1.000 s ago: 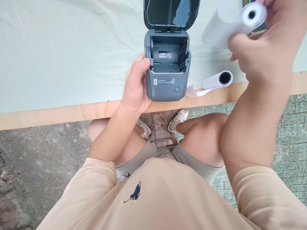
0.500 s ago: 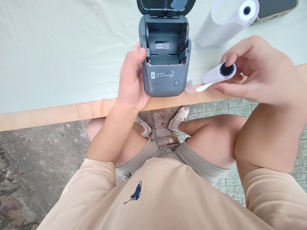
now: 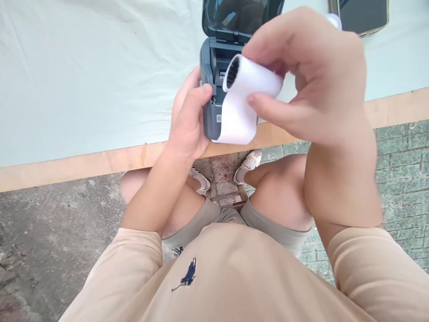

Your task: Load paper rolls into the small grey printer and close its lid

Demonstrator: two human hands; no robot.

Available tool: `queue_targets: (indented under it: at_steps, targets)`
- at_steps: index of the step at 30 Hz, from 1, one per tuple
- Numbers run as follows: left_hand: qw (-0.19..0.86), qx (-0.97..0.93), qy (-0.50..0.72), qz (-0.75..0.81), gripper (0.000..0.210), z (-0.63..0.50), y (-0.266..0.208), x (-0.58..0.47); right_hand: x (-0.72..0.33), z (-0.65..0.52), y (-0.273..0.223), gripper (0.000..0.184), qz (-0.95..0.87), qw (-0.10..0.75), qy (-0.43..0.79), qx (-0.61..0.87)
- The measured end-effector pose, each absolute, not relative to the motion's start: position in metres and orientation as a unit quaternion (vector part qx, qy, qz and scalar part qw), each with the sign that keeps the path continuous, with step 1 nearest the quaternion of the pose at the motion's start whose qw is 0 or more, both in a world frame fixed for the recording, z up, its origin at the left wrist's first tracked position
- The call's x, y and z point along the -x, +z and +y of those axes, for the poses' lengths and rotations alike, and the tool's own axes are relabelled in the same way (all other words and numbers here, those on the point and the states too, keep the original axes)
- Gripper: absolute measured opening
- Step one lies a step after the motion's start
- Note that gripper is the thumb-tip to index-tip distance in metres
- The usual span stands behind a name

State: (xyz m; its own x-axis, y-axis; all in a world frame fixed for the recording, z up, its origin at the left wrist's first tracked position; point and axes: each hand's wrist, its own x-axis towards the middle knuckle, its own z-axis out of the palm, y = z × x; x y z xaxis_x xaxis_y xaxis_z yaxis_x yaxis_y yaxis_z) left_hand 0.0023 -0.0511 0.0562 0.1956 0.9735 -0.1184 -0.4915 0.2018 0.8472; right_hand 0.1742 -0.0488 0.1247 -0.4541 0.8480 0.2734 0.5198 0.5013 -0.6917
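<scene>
My left hand (image 3: 191,116) grips the left side of a dark blue-grey portable label printer (image 3: 208,67), thumb on its edge. The printer's lid (image 3: 241,20) stands open at the top, and part of the roll bay shows. Over the bay, my right hand (image 3: 311,80) pinches a small white paper roll (image 3: 256,78) between thumb and fingers. One end of the roll, with a black toothed core, faces left. Its loose paper tail hangs down over the printer's front and hides the power button. Whether the roll touches the bay I cannot tell.
A phone (image 3: 363,15) lies at the back right of the cloth-covered table (image 3: 100,80). Behind my right hand, a bit of the larger white roll (image 3: 334,20) shows. The table's wooden front edge (image 3: 80,165) runs just above my knees.
My right hand has carried the small paper roll left from beside the printer to above its open bay, turning the black-cored end leftward. My left hand keeps its hold on the printer.
</scene>
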Motion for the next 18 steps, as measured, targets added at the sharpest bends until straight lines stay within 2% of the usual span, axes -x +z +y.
queue_targets:
  at_steps: [3,6,10,12,14,16,18]
  targets:
    - [0.698,-0.349,0.516,0.353,0.019,-0.054,0.061,-0.002,-0.164,-0.042,0.125,0.028,-0.84,0.214,0.163,0.471]
    - [0.706,-0.34,0.519,0.343,0.021,-0.054,0.062,-0.001,-0.159,-0.039,0.122,0.032,-0.83,0.171,0.135,0.513]
    - [0.713,-0.326,0.523,0.334,0.019,-0.051,0.059,-0.002,-0.159,-0.042,0.116,0.016,-0.84,0.235,0.103,0.478]
    - [0.72,-0.324,0.53,0.309,0.022,-0.051,0.058,-0.002,-0.16,-0.045,0.114,0.024,-0.855,0.265,0.102,0.434]
    - [0.725,-0.323,0.54,0.281,0.027,-0.052,0.058,-0.001,-0.16,-0.048,0.113,0.022,-0.871,0.241,0.113,0.413]
    - [0.722,-0.332,0.541,0.275,0.02,-0.053,0.057,0.002,-0.161,-0.049,0.112,0.016,-0.878,0.213,0.129,0.409]
    - [0.714,-0.351,0.528,0.296,0.023,-0.055,0.056,0.005,-0.163,-0.048,0.11,0.017,-0.875,0.249,0.132,0.395]
